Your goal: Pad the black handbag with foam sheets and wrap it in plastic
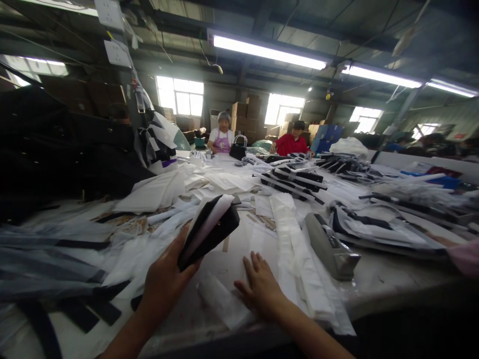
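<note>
My left hand (164, 281) is closed round a flat black piece with a white sheet on it (209, 229), held tilted up above the table. My right hand (261, 285) lies flat and open on the white work table (377, 276), fingers stretched out, next to a small clear plastic bag (220, 301). A strip of stacked clear bags (295, 249) runs away from me just right of that hand.
A grey tape dispenser (329, 247) stands to the right. Black straps in plastic (56, 264) cover the left side. Black-and-white flat pieces (295, 179) pile up mid-table. Two people (223, 139) (294, 142) sit at the far end, beside a black handbag (238, 148).
</note>
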Tool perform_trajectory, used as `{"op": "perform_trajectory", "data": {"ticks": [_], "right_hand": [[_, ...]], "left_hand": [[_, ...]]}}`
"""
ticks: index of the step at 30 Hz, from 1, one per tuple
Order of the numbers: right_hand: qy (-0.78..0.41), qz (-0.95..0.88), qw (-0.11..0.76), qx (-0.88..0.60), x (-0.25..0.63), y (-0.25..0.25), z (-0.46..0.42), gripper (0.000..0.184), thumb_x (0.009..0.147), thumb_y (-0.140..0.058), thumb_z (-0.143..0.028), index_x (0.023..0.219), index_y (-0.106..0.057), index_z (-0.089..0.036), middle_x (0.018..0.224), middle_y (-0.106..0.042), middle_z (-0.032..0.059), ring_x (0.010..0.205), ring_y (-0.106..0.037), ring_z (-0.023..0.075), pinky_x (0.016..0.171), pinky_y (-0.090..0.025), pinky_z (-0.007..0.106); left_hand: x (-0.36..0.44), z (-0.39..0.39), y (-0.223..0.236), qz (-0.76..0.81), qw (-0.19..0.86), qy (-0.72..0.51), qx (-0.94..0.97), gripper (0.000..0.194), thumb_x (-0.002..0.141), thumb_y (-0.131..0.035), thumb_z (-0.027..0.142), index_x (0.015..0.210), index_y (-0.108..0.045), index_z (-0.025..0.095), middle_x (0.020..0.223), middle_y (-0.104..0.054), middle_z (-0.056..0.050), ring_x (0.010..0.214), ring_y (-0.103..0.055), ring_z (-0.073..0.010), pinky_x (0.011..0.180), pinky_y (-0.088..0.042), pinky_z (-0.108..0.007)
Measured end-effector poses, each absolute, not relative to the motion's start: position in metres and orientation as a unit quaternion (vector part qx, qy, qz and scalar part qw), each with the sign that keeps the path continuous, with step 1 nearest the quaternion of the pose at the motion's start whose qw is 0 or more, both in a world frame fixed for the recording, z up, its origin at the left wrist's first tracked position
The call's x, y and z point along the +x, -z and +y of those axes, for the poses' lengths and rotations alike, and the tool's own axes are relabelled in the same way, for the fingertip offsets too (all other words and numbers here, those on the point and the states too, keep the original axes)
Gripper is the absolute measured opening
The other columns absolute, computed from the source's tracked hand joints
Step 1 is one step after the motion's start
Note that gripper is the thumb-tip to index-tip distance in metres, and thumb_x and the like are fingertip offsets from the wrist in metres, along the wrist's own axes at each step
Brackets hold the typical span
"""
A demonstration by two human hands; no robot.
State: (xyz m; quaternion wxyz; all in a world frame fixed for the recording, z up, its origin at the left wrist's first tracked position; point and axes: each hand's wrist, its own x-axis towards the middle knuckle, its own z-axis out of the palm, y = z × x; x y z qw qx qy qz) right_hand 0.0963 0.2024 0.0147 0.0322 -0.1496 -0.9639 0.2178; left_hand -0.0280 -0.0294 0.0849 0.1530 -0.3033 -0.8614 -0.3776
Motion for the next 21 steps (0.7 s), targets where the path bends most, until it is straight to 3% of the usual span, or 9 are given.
{"op": "perform_trajectory", "data": {"ticks": [4,9,12,14,17,21], "right_hand": [[-0.216,-0.976,-0.003,0.027,0.084,-0.024,0.206,0.067,0.092,-0.057,-0.051,0.15,-0.038,-0.027,0.162,-0.024,0.0093,0.15,-0.016,0.028,0.123,-0.014,0.049],[-0.197,-0.98,0.002,-0.005,0.086,-0.021,0.205,0.068,0.094,-0.053,-0.05,0.152,-0.034,-0.02,0.162,-0.019,0.0134,0.151,-0.014,0.0294,0.123,-0.012,0.052],[-0.215,-0.976,-0.017,0.017,0.087,-0.015,0.203,0.068,0.094,-0.055,-0.051,0.152,-0.035,-0.021,0.161,-0.023,0.0141,0.15,-0.016,0.0326,0.121,-0.013,0.057],[-0.257,-0.966,0.034,0.026,0.091,-0.016,0.202,0.056,0.096,-0.052,-0.043,0.148,-0.042,-0.024,0.158,-0.033,0.0116,0.148,-0.025,0.0306,0.121,-0.019,0.055],[-0.318,-0.938,0.139,-0.014,0.106,-0.025,0.195,0.039,0.1,-0.044,-0.032,0.135,-0.059,-0.024,0.142,-0.056,0.0094,0.132,-0.05,0.025,0.113,-0.039,0.043],[-0.287,-0.95,0.116,-0.041,0.141,-0.026,0.172,0.041,0.09,-0.065,-0.037,0.128,-0.064,-0.022,0.122,-0.069,0.0097,0.114,-0.06,0.0307,0.101,-0.048,0.046]], "left_hand": [[-0.031,-0.033,-0.084,-0.863,0.16,0.368,-0.308,0.071,0.086,-0.06,0.043,0.151,-0.033,0.031,0.141,-0.057,-0.004,0.124,-0.058,-0.0282,0.098,-0.051,-0.038],[-0.032,-0.03,-0.074,-0.847,0.186,0.349,-0.356,0.073,0.086,-0.059,0.033,0.152,-0.028,0.033,0.145,-0.054,-0.003,0.126,-0.057,-0.0268,0.096,-0.053,-0.035],[-0.027,-0.021,-0.065,-0.83,0.195,0.329,-0.407,0.076,0.084,-0.058,0.023,0.152,-0.027,0.033,0.149,-0.049,-0.003,0.131,-0.053,-0.0252,0.103,-0.049,-0.037],[-0.023,-0.013,-0.062,-0.824,0.187,0.311,-0.435,0.079,0.081,-0.055,0.014,0.152,-0.027,0.033,0.151,-0.046,-0.002,0.135,-0.049,-0.0236,0.107,-0.046,-0.038],[-0.017,-0.003,-0.06,-0.824,0.176,0.281,-0.46,0.086,0.074,-0.051,0.004,0.152,-0.028,0.032,0.152,-0.044,-0.002,0.138,-0.044,-0.0227,0.11,-0.044,-0.039],[-0.012,0.009,-0.053,-0.817,0.194,0.234,-0.491,0.09,0.07,-0.052,0.0,0.152,-0.029,0.031,0.151,-0.046,-0.002,0.138,-0.044,-0.0243,0.112,-0.043,-0.044]]}}
